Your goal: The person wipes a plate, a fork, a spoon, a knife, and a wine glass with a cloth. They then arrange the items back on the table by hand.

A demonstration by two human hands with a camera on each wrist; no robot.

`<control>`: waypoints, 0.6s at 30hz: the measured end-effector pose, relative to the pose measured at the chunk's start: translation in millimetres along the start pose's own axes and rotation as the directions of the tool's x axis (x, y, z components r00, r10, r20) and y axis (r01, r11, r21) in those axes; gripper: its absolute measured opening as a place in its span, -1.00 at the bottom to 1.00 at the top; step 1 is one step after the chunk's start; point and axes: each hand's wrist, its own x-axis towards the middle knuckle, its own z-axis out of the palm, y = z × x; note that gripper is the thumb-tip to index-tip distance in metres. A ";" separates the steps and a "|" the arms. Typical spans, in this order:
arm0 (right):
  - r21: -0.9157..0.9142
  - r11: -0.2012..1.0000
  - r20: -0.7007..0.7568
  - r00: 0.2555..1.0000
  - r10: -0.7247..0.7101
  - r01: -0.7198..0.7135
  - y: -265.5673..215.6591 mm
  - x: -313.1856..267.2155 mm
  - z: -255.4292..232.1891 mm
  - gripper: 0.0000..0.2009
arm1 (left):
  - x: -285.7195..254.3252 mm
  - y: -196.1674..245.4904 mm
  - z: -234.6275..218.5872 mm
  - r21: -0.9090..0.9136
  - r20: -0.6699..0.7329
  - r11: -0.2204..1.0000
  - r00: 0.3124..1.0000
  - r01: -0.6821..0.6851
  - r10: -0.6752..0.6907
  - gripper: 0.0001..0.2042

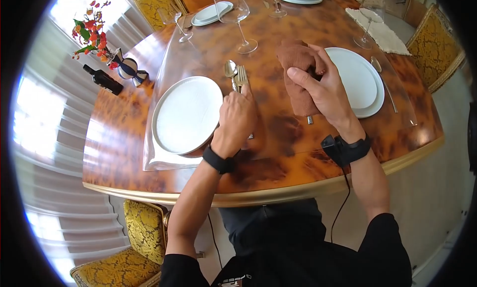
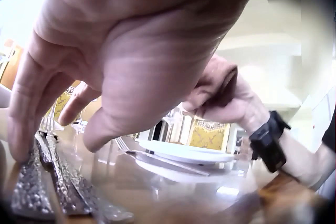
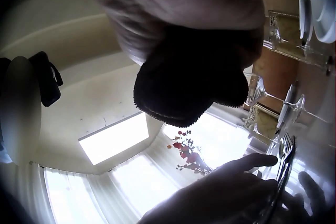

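Observation:
My left hand point(image 1: 236, 115) reaches down over a spoon point(image 1: 230, 68) and a fork point(image 1: 242, 77) lying beside a white plate point(image 1: 186, 119). In the left wrist view its fingertips come down at the textured cutlery handles point(image 2: 32, 190), with the thumb apart from them. A crumpled brown cloth point(image 1: 299, 101) is gripped in my right hand point(image 1: 330, 91), between thumb and fingers, above the table. Its zigzag edge shows dark in the right wrist view. Below the cloth, the end of a cutlery handle point(image 1: 310, 120) peeks out. Stacked white plates point(image 1: 370, 106) lie to the right of that hand.
Stemmed wine glasses point(image 1: 247, 46) stand farther back, with more plates point(image 1: 211, 14) behind them. At the left edge are a dark bottle point(image 1: 105, 82) and a striped vase point(image 1: 130, 71) of red flowers. Another spoon point(image 1: 376, 64) lies at the right. Yellow patterned chairs point(image 1: 435, 48) surround the glossy table point(image 1: 278, 163).

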 end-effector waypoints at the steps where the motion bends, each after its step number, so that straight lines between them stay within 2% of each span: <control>1: -0.011 1.000 0.010 1.000 -0.002 0.003 0.4 -0.6 -2.9 -0.44 | 2.5 -1.4 7.1 0.051 -0.122 0.997 0.990 -0.065 0.071 -0.74; 3: -0.021 1.000 0.015 1.000 -0.007 0.007 2.8 -3.6 -7.0 -0.45 | 9.2 -4.0 19.4 0.098 -0.100 0.995 0.995 -0.009 0.019 -0.71; 7: -0.002 1.000 0.014 1.000 -0.024 0.024 -5.6 -3.9 -5.9 -0.47 | 13.8 3.8 10.7 0.154 -0.042 0.985 0.996 0.083 -0.078 -0.61; 10: 0.027 1.000 0.012 1.000 -0.009 0.009 -4.4 -4.4 -4.6 -0.48 | 22.0 -5.5 16.5 0.115 -0.061 0.989 0.994 0.097 -0.090 -0.49; 13: 0.016 1.000 0.020 1.000 -0.011 0.011 -1.3 -4.1 -5.6 -0.48 | 29.8 -3.8 11.6 0.095 -0.004 0.988 0.992 0.125 -0.125 -0.43; 18: -0.008 0.999 -0.004 0.999 -0.050 0.050 3.1 -3.8 -4.8 -0.47 | 37.2 -11.3 2.1 0.054 -0.001 0.992 0.993 0.118 -0.118 -0.43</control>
